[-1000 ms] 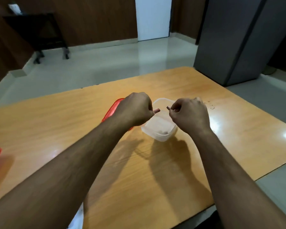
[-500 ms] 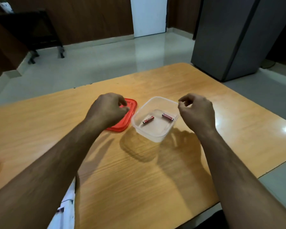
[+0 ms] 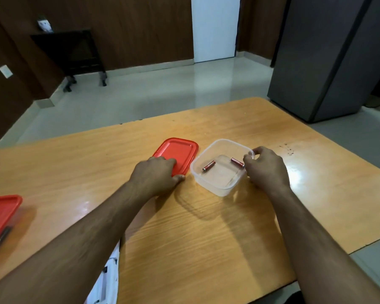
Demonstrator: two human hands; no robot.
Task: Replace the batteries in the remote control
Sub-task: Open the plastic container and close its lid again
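Two red batteries lie inside a clear plastic container [image 3: 208, 183] on the wooden table: one battery [image 3: 208, 166] on the left, the other battery [image 3: 237, 162] on the right. My right hand [image 3: 266, 170] grips the container's right rim. A red lid [image 3: 180, 151] lies flat just left of the container. My left hand [image 3: 156, 178] rests on the lid's near edge, fingers on top and thumb at the rim. A white remote control [image 3: 106, 279] shows partly under my left forearm.
A second container with a red lid [image 3: 0, 216] stands at the table's left edge. The table's near edge [image 3: 316, 270] runs along the lower right. A grey cabinet [image 3: 329, 58] stands on the floor beyond the far right corner.
Both hands dropped the batteries into the clear container. The left hand then moved onto the red lid and the right hand took hold of the container's rim.
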